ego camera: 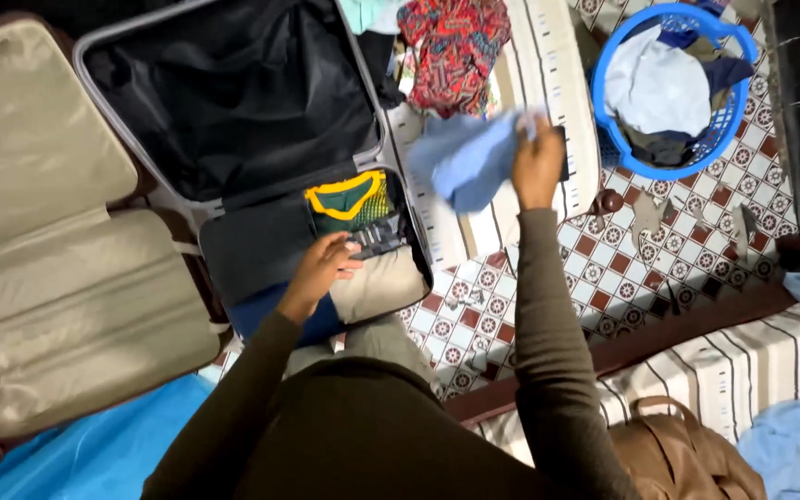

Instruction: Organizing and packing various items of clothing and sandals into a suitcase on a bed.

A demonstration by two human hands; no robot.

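Patterned floor tiles (641, 259) surround the open suitcase (233, 102), where my left hand (321, 268) rests flat and unclenched on folded clothes (363, 236) while my right hand (537, 167) grips a blue garment (465, 157) alongside, best folded flat before stacking

The open suitcase (233, 93) is lined in black, its frame grey. Inside lie a green shirt (349, 202) edged in yellow, a beige fold (380, 285) and something dark blue (261, 310). The raised cloth (469, 157) is pale blue. Behind it lies a red garment (456, 51) with a busy multicoloured print. The basket (673, 88) is bright blue. The floor (641, 250) tiles are white and maroon with round floral motifs. Sleeves are dark olive-brown.
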